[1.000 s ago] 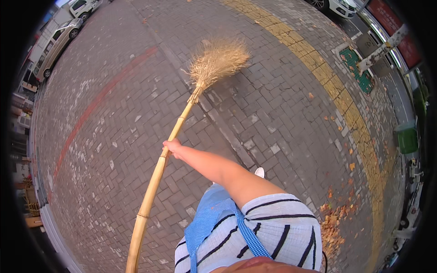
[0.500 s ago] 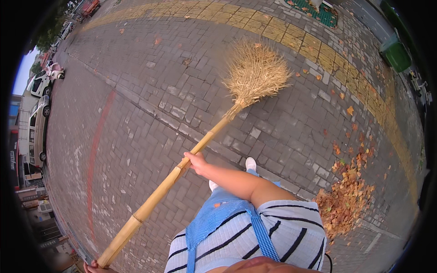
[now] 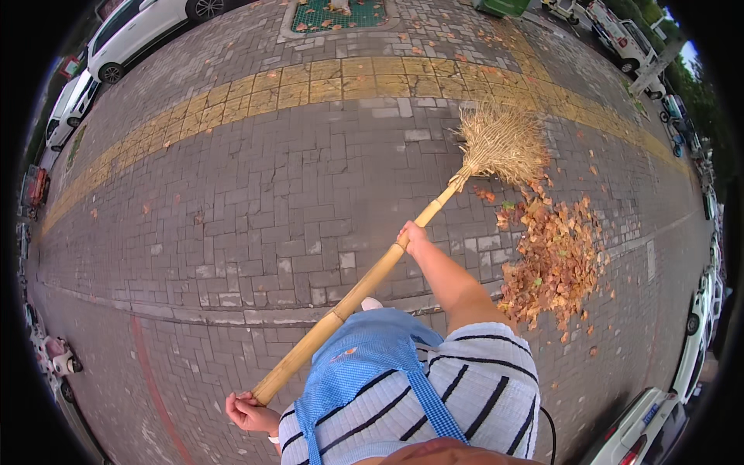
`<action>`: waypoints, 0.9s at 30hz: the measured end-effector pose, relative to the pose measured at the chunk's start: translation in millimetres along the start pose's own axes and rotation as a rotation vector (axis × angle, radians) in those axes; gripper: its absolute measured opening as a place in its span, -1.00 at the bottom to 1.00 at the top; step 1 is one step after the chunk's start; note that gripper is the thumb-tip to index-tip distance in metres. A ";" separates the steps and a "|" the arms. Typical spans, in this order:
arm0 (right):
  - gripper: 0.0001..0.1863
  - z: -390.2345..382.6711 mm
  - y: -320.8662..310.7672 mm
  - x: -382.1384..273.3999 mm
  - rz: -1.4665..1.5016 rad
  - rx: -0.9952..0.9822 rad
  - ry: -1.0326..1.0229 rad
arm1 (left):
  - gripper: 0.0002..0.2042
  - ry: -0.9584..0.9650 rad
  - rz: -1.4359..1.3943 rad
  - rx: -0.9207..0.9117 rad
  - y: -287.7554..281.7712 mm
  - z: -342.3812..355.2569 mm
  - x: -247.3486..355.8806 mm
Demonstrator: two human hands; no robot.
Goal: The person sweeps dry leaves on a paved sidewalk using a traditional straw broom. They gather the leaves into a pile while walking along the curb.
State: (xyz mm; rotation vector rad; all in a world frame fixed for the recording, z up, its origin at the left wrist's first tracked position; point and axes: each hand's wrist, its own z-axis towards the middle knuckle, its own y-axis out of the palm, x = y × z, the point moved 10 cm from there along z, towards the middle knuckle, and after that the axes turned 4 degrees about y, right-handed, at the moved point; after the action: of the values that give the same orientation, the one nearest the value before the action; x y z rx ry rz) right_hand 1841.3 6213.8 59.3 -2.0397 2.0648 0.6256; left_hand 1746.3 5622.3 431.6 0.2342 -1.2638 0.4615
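Note:
A long broom slants across the middle of the view, with a pale bamboo handle [image 3: 353,302] and a bushy straw head [image 3: 505,145]. My right hand [image 3: 415,236] is wrapped round the upper part of the handle, below the straw. At the thick lower end, my left hand [image 3: 249,411] is closed with curled fingers, partly hidden by the handle. The straw head rests at the far edge of a heap of dry brown and orange leaves [image 3: 554,260]. Some of its right-hand bristles look close to or touching the leaves.
Grey paving bricks [image 3: 232,225] surround me, crossed by a yellow tactile strip [image 3: 325,81]. Beyond it lies a green tree grate [image 3: 310,19], with a green bin [image 3: 502,6] nearby. White cars [image 3: 147,31] stand at upper left, another white car [image 3: 643,426] at lower right. Loose leaves are scattered about.
My view has turned right. The broom head has swung to the right and now meets the leaf heap, where before it was well apart from it. Both hands keep hold.

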 end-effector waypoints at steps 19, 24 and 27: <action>-0.91 60.2 153.9 -21.0 0.578 0.225 0.095 | -0.76 0.143 0.209 -0.496 442.7 327.0 -33.9; -0.94 48.1 182.3 -111.2 0.929 0.250 0.024 | -0.76 -0.022 -0.273 -0.828 698.2 369.9 -48.0; -0.95 55.4 207.3 -144.3 0.997 0.230 0.020 | -0.77 -0.001 -0.356 -0.837 786.6 367.5 -7.0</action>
State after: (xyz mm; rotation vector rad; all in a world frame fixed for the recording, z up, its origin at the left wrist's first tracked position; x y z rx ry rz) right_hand 1634.8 6362.9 104.1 -0.7903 2.9180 0.4324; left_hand 1069.0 6164.4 469.4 -0.2506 -1.2817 -0.3846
